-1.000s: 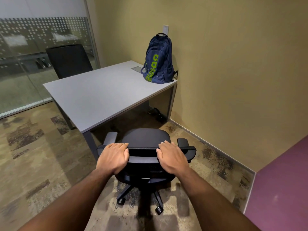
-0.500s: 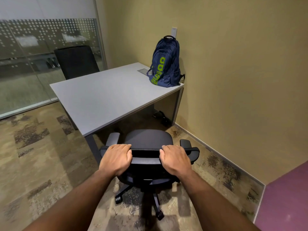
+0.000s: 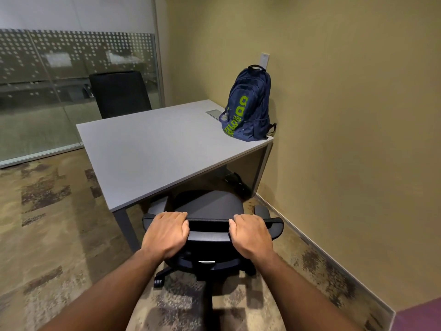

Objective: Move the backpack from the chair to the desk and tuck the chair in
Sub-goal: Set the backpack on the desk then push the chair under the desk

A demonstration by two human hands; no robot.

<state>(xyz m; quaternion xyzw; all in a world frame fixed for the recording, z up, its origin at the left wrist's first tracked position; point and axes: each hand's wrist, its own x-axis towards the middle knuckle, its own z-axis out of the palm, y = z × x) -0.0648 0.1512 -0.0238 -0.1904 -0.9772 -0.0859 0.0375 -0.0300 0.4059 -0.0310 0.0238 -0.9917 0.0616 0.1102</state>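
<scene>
A navy backpack (image 3: 249,108) with green lettering stands upright on the far right corner of the grey desk (image 3: 152,149), leaning against the wall. In front of me a black office chair (image 3: 210,204) faces the desk, its seat front just under the desk's near edge. My left hand (image 3: 167,232) grips the left part of the chair's backrest top. My right hand (image 3: 251,234) grips the right part of it. Both armrests show beside the seat; the chair's wheeled base is partly hidden below.
A second black chair (image 3: 120,93) stands behind the desk by a frosted glass partition (image 3: 47,91). A yellow wall (image 3: 346,115) runs close along the right. Dark cables (image 3: 236,182) lie under the desk. A grey desk leg (image 3: 126,228) stands left of the chair. Patterned carpet covers the floor.
The chair has rolled forward toward the desk with both hands on its backrest; its seat front now reaches under the desk edge. My view has moved closer to the desk.
</scene>
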